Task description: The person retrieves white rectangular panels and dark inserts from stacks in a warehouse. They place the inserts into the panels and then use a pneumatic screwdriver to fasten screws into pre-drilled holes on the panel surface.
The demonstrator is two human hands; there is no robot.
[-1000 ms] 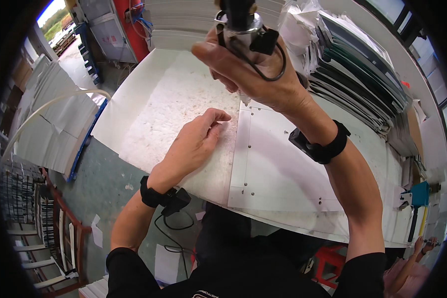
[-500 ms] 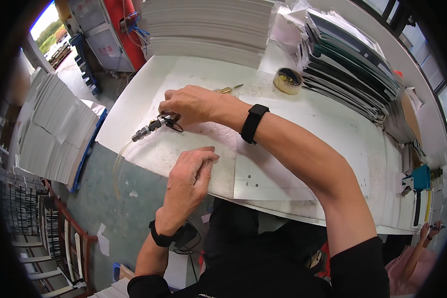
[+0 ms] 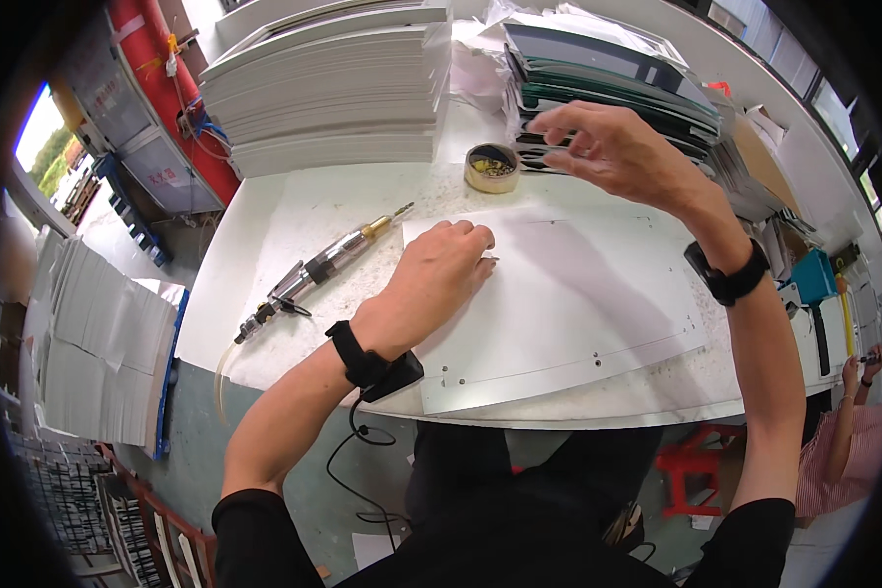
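My left hand (image 3: 443, 260) rests on the left edge of a white flat panel (image 3: 568, 294), fingers curled together. A tiny dark piece pokes out by its fingertips, too small to name. Raised beyond the panel's far edge is my right hand (image 3: 612, 152), fingers apart and nothing in them, slightly blurred. The panel has small dark round spots near its corners and edges. Left of it lies an air screwdriver (image 3: 328, 260) with a brass-coloured nose and a clear hose at its back end. A round tub (image 3: 491, 169) of small bits stands past the panel.
Tall stacks of white panels (image 3: 333, 98) and dark-edged sheets (image 3: 608, 73) line the table's back. A teal-handled tool (image 3: 813, 276) lies at the right. More white sheets (image 3: 108, 338) are piled on the left floor. A red stool (image 3: 691, 475) and another person (image 3: 853, 431) are at the right.
My right hand has left the air screwdriver and swung right, opening. My left hand has moved forward and right onto the panel. The view has shifted, and the panel sits turned slightly.
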